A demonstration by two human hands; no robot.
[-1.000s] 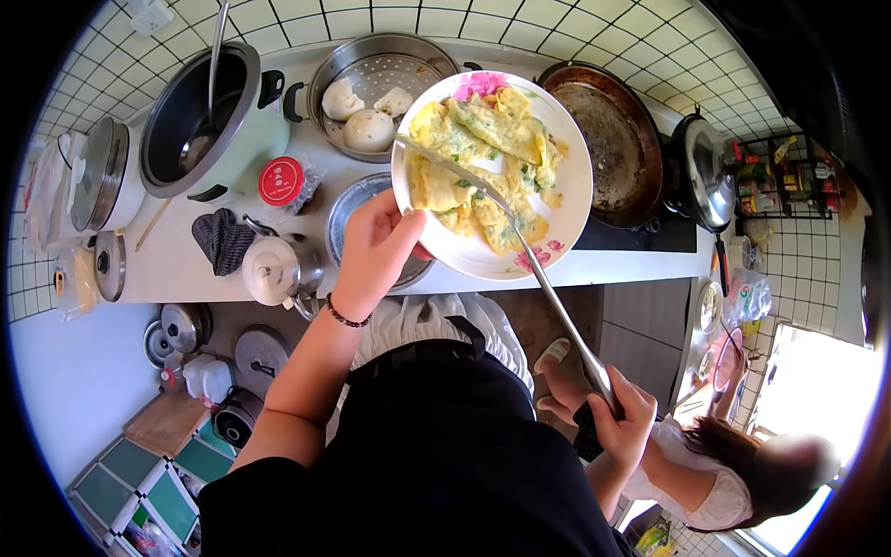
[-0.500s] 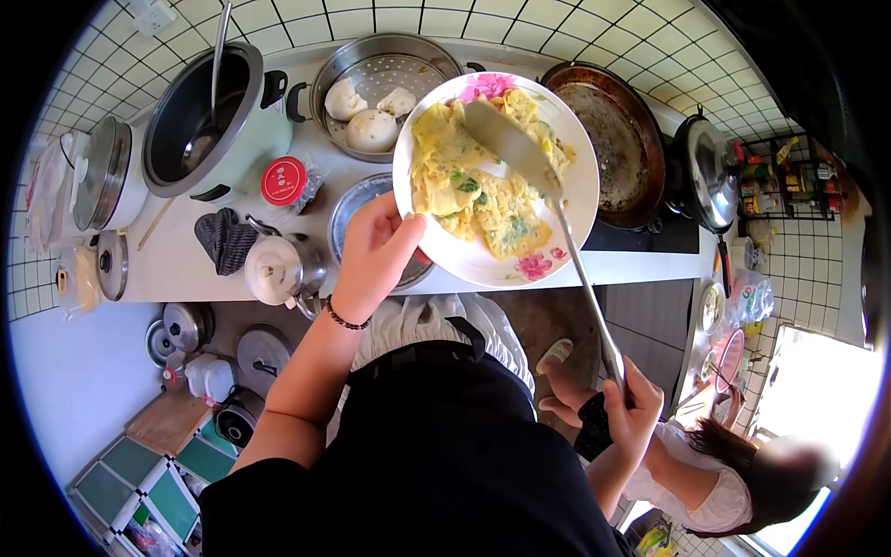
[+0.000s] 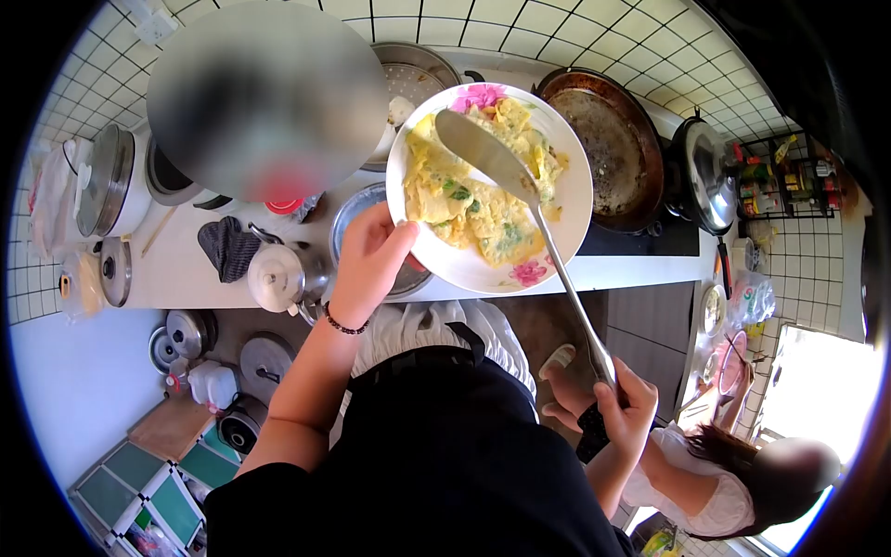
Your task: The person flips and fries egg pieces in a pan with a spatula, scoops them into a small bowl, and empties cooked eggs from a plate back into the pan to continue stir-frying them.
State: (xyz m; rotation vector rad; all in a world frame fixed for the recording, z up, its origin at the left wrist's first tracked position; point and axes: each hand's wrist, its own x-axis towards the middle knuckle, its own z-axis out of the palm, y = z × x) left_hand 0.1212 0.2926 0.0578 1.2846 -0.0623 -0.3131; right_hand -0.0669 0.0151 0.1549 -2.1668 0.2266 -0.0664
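Note:
My left hand point(image 3: 376, 255) grips the near left rim of a white plate point(image 3: 577, 204) with pink flowers, thumb on top. Pieces of yellow omelette with green bits point(image 3: 478, 209) lie on it. In my right hand point(image 3: 629, 407), fingers wrapped round the handle end, is a long metal spatula point(image 3: 497, 158). Its blade is over the egg; whether it touches cannot be told. Both hands hold the plate and spatula in front of the counter's edge, and the plate partly covers a metal basin point(image 3: 351, 212).
A browned frying pan point(image 3: 603, 148) sits behind right, beside a lidded pan point(image 3: 707, 176). A steamer tray point(image 3: 418, 70) and kettle point(image 3: 278, 277) stand left. A large blurred patch hides the counter's back left. Another person point(image 3: 691, 473) is at lower right.
The plate has shifted slightly left and down, and the spatula blade has moved left over the egg. A blurred patch now covers the pot and part of the steamer tray.

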